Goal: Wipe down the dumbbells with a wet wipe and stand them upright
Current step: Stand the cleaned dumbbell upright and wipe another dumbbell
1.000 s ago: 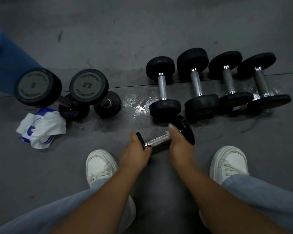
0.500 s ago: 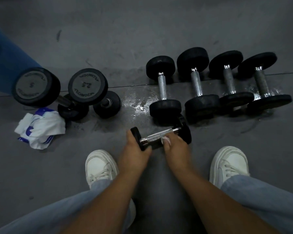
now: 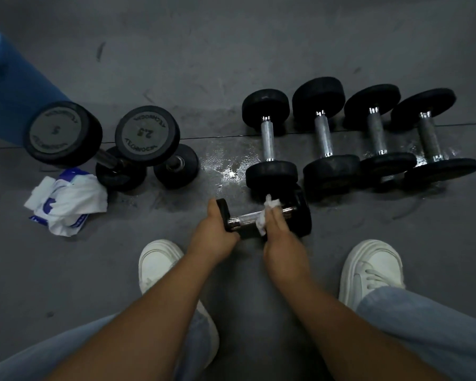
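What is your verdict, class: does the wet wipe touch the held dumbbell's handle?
Touching. The head view shows the right hand pressing the wet wipe onto the handle of the held dumbbell, no gap.

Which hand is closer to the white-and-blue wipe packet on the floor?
Left. The left hand grips the small black dumbbell's end, right of the white-and-blue wipe packet; the right hand, pressing a white wipe to its handle, sits farther right.

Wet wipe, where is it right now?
Head view, centre: the wet wipe is on the handle of the held dumbbell, under the right hand.
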